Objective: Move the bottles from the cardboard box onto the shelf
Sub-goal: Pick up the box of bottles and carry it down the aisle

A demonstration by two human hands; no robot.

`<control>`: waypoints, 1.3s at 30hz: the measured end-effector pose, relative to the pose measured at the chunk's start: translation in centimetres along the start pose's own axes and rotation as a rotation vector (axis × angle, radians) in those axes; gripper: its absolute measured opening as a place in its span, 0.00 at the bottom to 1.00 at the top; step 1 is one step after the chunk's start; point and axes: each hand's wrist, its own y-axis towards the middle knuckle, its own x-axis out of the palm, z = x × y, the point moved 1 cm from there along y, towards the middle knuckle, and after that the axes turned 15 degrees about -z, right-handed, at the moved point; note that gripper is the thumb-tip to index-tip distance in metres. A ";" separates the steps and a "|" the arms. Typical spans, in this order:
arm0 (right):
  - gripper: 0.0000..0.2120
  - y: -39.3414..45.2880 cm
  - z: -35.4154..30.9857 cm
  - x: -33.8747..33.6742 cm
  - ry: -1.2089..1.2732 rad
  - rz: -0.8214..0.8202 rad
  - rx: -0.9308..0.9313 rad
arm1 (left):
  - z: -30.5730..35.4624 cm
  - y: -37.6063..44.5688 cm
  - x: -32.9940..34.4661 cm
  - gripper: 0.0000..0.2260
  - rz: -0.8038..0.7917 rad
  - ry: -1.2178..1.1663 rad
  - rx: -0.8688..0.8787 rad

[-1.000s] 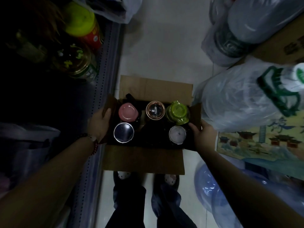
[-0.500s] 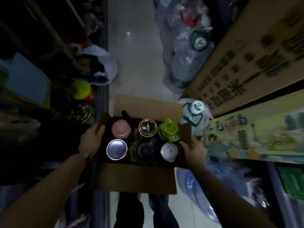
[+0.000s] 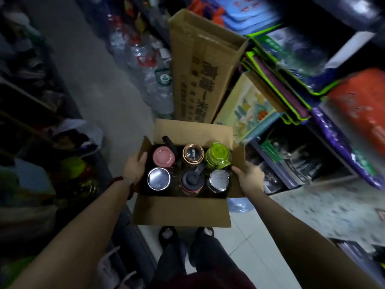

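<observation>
An open cardboard box (image 3: 181,211) is held up in front of me over the aisle floor. Several bottles stand upright inside, seen from above: a pink-lidded one (image 3: 163,157), a copper-rimmed one (image 3: 193,154), a green one (image 3: 217,154), a silver-lidded one (image 3: 159,178), a black-capped one (image 3: 192,181) and a chrome-lidded one (image 3: 218,180). My left hand (image 3: 135,167) grips the box's left side flap. My right hand (image 3: 249,176) grips the right side flap. Shelves (image 3: 325,155) run along the right.
A tall brown carton (image 3: 200,80) stands upright beyond the box. Wrapped water bottles (image 3: 154,65) crowd the floor behind it. Folded bags and packaged goods fill the right shelves. Dark cluttered shelving (image 3: 41,126) lines the left. My feet (image 3: 185,234) stand on pale tiles.
The box has come up off the floor in both hands. My view has swung up and to the right, bringing the tall carton and the right shelves into sight.
</observation>
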 end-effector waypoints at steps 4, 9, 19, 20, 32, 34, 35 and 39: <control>0.13 -3.0 2.7 -3.9 0.066 0.068 0.076 | 4.2 -0.8 2.8 0.18 -0.103 0.015 0.051; 0.12 -6.3 7.2 -8.0 0.177 0.159 0.184 | 8.7 -1.0 7.6 0.19 -0.181 0.160 0.126; 0.11 -13.7 17.0 -11.8 0.397 0.363 0.434 | 14.6 -2.0 20.6 0.18 -0.347 0.487 0.263; 0.11 -14.5 18.0 -11.5 0.428 0.390 0.465 | 15.0 -2.1 22.1 0.18 -0.383 0.526 0.277; 0.12 -27.9 25.1 -7.1 0.726 0.757 0.873 | 18.9 -8.3 38.0 0.18 -0.815 0.952 0.528; 0.12 -30.4 25.8 -6.3 0.758 0.832 0.932 | 19.3 -10.1 40.6 0.17 -0.892 0.980 0.559; 0.12 -31.7 26.1 -5.8 0.774 0.869 0.959 | 19.3 -11.1 42.0 0.17 -0.936 0.999 0.585; 0.13 -37.0 28.2 -3.8 0.867 1.017 1.070 | 19.2 -16.6 47.8 0.18 -1.018 1.150 0.747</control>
